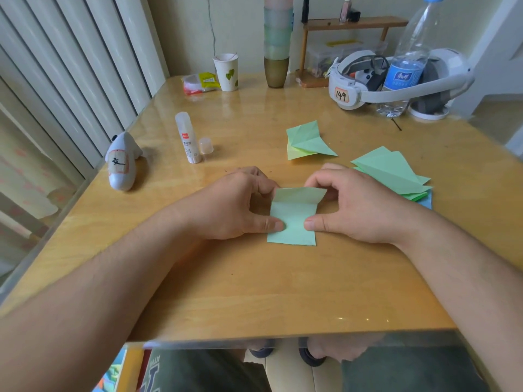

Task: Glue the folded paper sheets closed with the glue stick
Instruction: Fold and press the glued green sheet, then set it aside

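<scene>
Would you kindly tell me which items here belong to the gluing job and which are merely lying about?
For the job: folded green sheet pinched by left hand and right hand; glue stick; its cap; waiting sheets.

Lying about: paper cup; water bottle; headset.

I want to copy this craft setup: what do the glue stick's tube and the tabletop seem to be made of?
The glue stick looks like translucent white plastic, smooth: light passes through its upper end, and its clear cap stands beside it. The tabletop looks like light wood, grain visible, under a glossy clear layer, perhaps glass or acrylic: it reflects objects and shows a transparent edge.
</scene>
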Tool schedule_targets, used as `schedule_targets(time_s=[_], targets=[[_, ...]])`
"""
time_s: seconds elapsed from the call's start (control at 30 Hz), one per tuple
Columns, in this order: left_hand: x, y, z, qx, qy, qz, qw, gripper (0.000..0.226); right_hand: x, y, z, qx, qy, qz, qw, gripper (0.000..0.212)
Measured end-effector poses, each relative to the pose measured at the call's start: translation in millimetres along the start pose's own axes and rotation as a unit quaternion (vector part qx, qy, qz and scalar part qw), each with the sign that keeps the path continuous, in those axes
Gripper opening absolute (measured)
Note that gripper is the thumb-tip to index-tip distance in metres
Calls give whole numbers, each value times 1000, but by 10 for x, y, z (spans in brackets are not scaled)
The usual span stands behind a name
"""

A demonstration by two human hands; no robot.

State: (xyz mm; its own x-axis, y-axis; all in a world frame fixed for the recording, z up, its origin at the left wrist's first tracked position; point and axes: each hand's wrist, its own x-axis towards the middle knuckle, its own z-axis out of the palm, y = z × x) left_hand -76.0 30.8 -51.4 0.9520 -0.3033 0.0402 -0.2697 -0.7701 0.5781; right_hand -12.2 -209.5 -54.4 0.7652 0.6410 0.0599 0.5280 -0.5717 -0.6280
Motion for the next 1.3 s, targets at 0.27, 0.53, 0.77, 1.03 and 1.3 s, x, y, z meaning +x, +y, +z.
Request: schedule_targets(time_s=[0.27,0.53,0.77,1.03,1.3], targets=[[80,69,82,-10,48,10,999,30,59,-87,98,-11,30,-8,999,36],[66,-78,-15,9,39,-34,999,28,44,-11,21,6,14,-6,1000,38],[109,-41,33,12,46,-24,999,29,98,-58,116,-1,47,-10,999,33],[86,-96,-4,18,48,-19,998,26,102,-13,97,6,45,-11,999,33],[157,-104,63,12,58,-26,998,22,126,-65,130,-5,53,-11,999,28]])
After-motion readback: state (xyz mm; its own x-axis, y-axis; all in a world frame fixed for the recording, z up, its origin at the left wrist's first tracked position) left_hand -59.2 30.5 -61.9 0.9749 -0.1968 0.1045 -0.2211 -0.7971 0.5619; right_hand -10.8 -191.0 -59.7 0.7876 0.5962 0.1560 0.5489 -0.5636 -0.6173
